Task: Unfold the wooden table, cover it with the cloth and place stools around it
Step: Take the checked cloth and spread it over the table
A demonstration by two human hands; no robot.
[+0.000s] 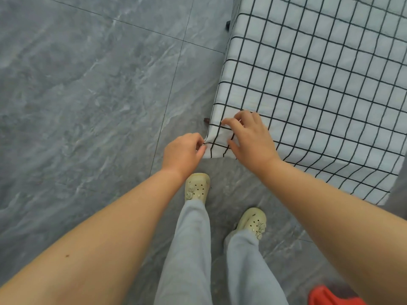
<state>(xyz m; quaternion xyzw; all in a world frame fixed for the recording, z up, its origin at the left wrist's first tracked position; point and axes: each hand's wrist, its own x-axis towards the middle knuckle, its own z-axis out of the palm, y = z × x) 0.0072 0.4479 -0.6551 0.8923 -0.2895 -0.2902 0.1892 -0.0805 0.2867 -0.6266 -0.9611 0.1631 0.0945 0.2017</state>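
A white cloth (319, 84) with a black grid pattern covers the table at the upper right and hangs over its near and left edges. The tabletop itself is hidden under it. My left hand (182, 154) pinches the hanging corner of the cloth between thumb and fingers. My right hand (248, 137) lies on the same corner just to the right, its fingertips pinching a fold of the fabric. Two dark table feet (206, 121) (228, 24) peek out below the cloth's left edge.
Grey marbled floor tiles (88, 95) spread to the left and below. My legs in light trousers and cream clogs (197, 188) stand just in front of the table corner. A red object (326, 297) sits at the bottom right edge.
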